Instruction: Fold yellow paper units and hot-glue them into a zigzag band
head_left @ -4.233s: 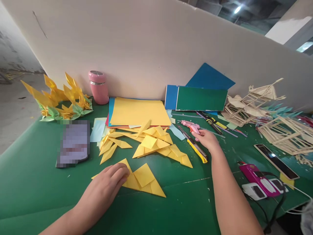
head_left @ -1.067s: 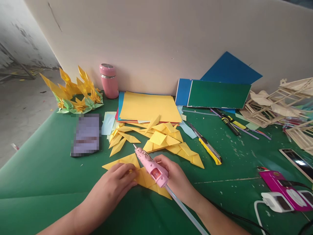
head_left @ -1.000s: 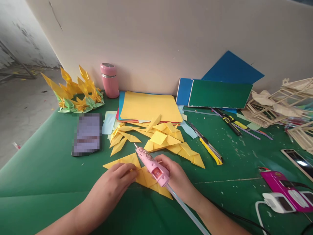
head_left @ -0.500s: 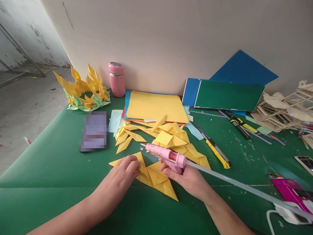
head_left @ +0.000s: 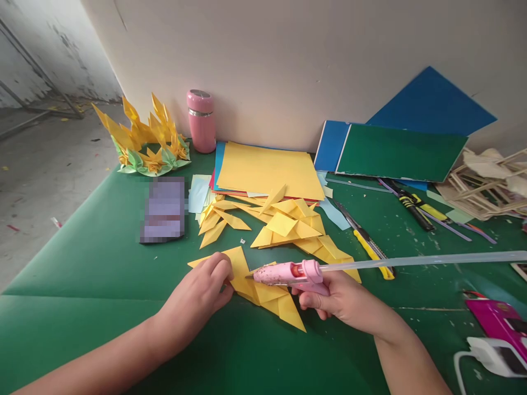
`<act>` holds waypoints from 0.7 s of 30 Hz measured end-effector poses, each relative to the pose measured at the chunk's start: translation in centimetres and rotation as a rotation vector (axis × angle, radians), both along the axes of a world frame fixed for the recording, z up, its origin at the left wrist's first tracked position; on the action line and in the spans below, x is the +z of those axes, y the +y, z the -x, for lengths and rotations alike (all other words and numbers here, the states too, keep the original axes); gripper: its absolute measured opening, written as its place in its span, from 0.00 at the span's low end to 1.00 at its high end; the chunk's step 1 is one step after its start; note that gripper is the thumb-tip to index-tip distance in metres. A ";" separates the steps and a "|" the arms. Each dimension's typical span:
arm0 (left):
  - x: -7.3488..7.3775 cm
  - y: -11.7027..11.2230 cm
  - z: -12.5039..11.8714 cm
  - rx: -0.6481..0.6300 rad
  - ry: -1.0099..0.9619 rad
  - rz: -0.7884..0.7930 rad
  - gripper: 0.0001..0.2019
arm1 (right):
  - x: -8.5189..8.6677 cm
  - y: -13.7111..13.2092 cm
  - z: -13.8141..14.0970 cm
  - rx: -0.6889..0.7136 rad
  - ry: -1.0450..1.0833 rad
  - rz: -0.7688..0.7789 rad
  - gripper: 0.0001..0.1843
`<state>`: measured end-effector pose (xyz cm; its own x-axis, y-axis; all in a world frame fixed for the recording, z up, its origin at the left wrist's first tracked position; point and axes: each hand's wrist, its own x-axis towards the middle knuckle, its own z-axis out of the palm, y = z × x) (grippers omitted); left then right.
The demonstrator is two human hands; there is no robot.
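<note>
My right hand (head_left: 329,293) is closed around the handle of a pink glue gun (head_left: 284,273), with a long clear glue stick (head_left: 415,260) running out of its back to the right. The gun's tip points left, over a joined folded yellow paper piece (head_left: 269,296) on the table. My left hand (head_left: 206,288) grips the left part of that paper piece, thumb and fingers pinched at its edge; the fingertips are partly hidden. Just beyond lie several loose folded yellow paper pieces (head_left: 288,226).
A stack of coloured paper (head_left: 267,170) lies at the back beside a pink bottle (head_left: 201,123) and a yellow paper crown (head_left: 150,145). Right of the folded pieces is a utility knife (head_left: 373,252). Green and blue boards (head_left: 403,153) lean on the wall; a stick model (head_left: 486,186) stands far right.
The glue gun has moved down and rightward, its tip now over the joined yellow paper and its glue stick swung to nearly level. My left hand stays on the paper. The view has shifted slightly.
</note>
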<state>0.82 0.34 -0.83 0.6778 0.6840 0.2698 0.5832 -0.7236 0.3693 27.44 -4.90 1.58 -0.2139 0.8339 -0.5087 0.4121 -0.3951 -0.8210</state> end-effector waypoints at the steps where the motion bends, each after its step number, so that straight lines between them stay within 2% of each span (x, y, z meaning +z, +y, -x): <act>1: 0.0 0.0 0.0 -0.001 -0.002 -0.001 0.06 | 0.0 0.0 0.0 0.012 -0.015 0.004 0.29; 9: 0.1 0.0 0.0 -0.020 -0.020 -0.002 0.06 | -0.2 -0.2 0.3 0.033 -0.012 -0.031 0.26; 21: 0.1 0.0 -0.1 -0.020 0.006 0.009 0.05 | 0.6 -0.3 -0.1 0.110 -0.002 -0.140 0.17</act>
